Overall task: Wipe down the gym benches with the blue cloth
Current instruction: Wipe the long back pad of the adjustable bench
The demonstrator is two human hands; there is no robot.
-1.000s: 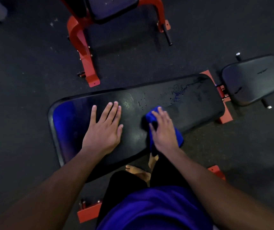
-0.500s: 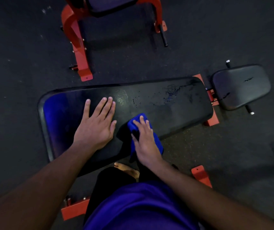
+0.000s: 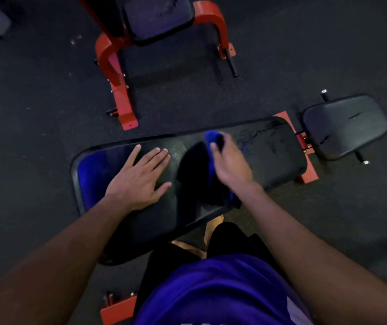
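A long black bench pad (image 3: 270, 160) lies across the middle of the view on a red frame. My left hand (image 3: 138, 179) rests flat on its left half, fingers straight and spread. My right hand (image 3: 231, 163) is blurred and sits near the pad's far edge. Its fingers curl over the blue cloth (image 3: 211, 138), which bunches at the fingertips and trails back under the wrist. Scuffed marks show on the pad just right of the cloth.
The bench's small black seat pad (image 3: 344, 127) lies to the right. A second bench with a dark seat (image 3: 159, 17) and red legs (image 3: 120, 90) stands behind. A red foot (image 3: 117, 310) is by my legs. Dark rubber floor surrounds everything.
My right hand has swept the blue cloth from the pad's near edge to its far edge. My left hand has stayed flat on the pad.
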